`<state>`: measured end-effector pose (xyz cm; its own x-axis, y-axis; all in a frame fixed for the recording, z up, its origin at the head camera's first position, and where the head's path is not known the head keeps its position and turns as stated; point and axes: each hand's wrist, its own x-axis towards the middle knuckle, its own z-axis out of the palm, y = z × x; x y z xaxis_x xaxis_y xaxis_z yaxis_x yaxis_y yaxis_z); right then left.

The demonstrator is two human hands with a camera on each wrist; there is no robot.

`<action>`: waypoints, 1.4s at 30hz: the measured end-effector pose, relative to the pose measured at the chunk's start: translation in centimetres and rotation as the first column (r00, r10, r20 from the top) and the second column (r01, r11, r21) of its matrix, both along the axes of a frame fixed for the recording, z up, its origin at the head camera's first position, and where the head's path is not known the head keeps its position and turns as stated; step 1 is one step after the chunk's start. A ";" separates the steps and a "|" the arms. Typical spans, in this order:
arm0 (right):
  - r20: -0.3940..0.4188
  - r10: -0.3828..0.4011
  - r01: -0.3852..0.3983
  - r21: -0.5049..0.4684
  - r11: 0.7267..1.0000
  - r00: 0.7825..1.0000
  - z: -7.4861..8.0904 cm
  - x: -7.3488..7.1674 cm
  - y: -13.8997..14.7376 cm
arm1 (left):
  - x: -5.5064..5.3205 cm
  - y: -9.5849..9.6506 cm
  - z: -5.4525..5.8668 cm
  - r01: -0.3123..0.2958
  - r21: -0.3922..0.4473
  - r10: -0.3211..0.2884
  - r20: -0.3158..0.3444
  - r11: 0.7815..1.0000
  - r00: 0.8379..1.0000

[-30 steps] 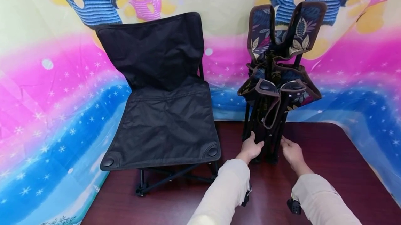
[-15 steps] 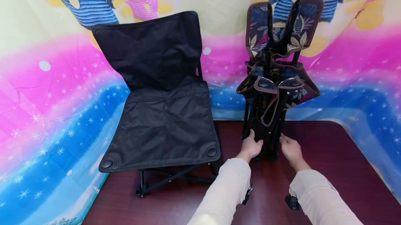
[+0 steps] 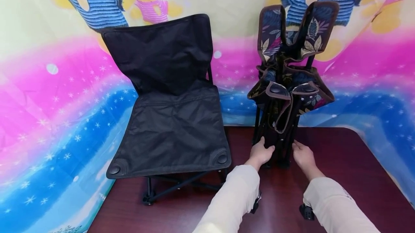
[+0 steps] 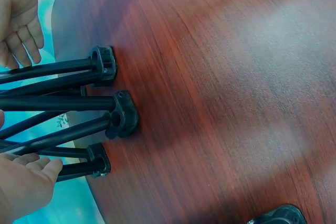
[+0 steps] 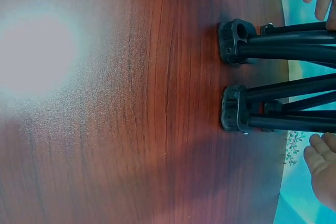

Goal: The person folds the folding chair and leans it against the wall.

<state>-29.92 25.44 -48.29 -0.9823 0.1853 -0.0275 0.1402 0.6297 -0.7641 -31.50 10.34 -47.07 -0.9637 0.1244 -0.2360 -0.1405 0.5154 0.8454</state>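
A folded camping chair (image 3: 279, 117) stands upright on the table, its dark leaf-print fabric bunched above black legs. Beside the legs on the left is my left hand (image 3: 260, 153), its fingers straight at the outer leg. In the left wrist view the left hand (image 4: 29, 184) seems to touch that leg (image 4: 79, 170). My right hand (image 3: 304, 156) is at the other side of the legs. Seen from the right wrist, the right hand (image 5: 323, 166) has relaxed fingers close to a leg (image 5: 294, 123); contact is unclear.
An unfolded black camping chair (image 3: 175, 128) stands to the left on the dark red wooden table (image 3: 343, 175). Behind both hangs a bright cloth (image 3: 233, 67) printed with teddy bears and snowflakes. The table's rounded corner (image 3: 351, 132) lies at the back right.
The head view shifts slightly. Both hands stay at the folded chair's legs, and neither chair visibly moves on the table.
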 end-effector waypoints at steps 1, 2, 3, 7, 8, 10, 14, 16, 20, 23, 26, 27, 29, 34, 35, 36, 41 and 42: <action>0.001 0.005 -0.005 0.013 1.000 1.000 0.0 0.0 0.0 | 0.1 -0.1 0.0 0.003 0.002 -0.003 -0.001 1.000 1.000; 0.006 0.016 -0.016 0.019 1.000 1.000 0.1 0.1 0.0 | 0.2 -0.2 0.0 0.005 0.007 -0.005 -0.005 1.000 1.000; 0.010 0.029 -0.029 0.022 0.999 1.000 0.2 0.1 0.0 | 0.3 -0.3 0.0 0.007 0.009 -0.007 -0.010 1.000 1.000; 0.038 0.087 -0.088 0.019 0.996 0.995 0.4 0.2 -0.2 | 0.6 -0.7 -0.1 0.003 0.035 -0.002 -0.023 0.999 1.000; 0.034 0.093 -0.094 0.025 0.995 0.995 0.5 0.3 -0.2 | 0.6 -0.8 0.0 -0.002 0.045 0.004 -0.032 0.999 0.999; 0.015 0.095 -0.096 0.041 0.995 0.995 0.5 0.3 -0.1 | 0.7 -0.9 0.0 -0.014 0.063 0.017 -0.048 0.998 0.999; -0.044 0.098 -0.095 0.066 0.993 0.994 0.7 0.5 0.1 | 1.0 -1.0 0.2 -0.046 0.084 0.054 -0.106 0.995 0.993; -0.054 0.115 -0.112 0.063 0.992 0.992 0.8 0.7 0.0 | 1.2 -1.2 0.2 -0.061 0.087 0.073 -0.139 0.994 0.988; -0.062 0.146 -0.143 0.051 0.988 0.987 1.0 1.1 -0.4 | 1.8 -1.7 0.3 -0.091 0.123 0.112 -0.179 0.988 0.978; -0.078 0.153 -0.150 0.051 0.987 0.985 1.2 1.6 -0.8 | 2.4 -2.0 0.3 -0.110 0.157 0.142 -0.208 0.981 0.968; -0.105 0.157 -0.151 0.059 0.987 0.982 1.5 2.1 -1.1 | 3.0 -2.3 0.4 -0.121 0.189 0.166 -0.243 0.974 0.956; -0.115 0.156 -0.150 0.062 0.987 0.981 1.6 2.3 -1.1 | 3.3 -2.5 0.4 -0.125 0.206 0.175 -0.245 0.970 0.954; -0.133 0.156 -0.148 0.065 0.987 0.979 1.9 2.8 -1.2 | 3.7 -2.8 0.7 -0.137 0.249 0.196 -0.231 0.959 0.953; -0.151 0.152 -0.149 0.034 0.988 0.977 2.9 4.2 -1.0 | 4.7 -4.0 1.5 -0.124 0.367 0.197 -0.170 0.922 0.966; -0.152 0.151 -0.149 0.026 0.989 0.977 3.1 4.4 -1.0 | 5.0 -4.2 1.7 -0.116 0.388 0.189 -0.156 0.914 0.970; -0.153 0.150 -0.149 0.018 0.989 0.977 3.2 4.7 -1.0 | 5.2 -4.4 1.9 -0.108 0.410 0.181 -0.144 0.906 0.973; -0.153 0.157 -0.156 0.017 0.988 0.976 4.1 5.8 -1.0 | 6.3 -5.2 3.0 -0.081 0.492 0.161 -0.122 0.867 0.979; -0.152 0.160 -0.159 0.018 0.987 0.975 4.2 6.0 -1.1 | 6.5 -5.3 3.2 -0.073 0.504 0.158 -0.128 0.860 0.979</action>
<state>-23.97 24.35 -44.08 -0.9917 0.0259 0.1256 -0.0802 0.6391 -0.7649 -24.98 5.02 -43.83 -0.9975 0.0691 -0.0150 -0.0143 0.0117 0.9998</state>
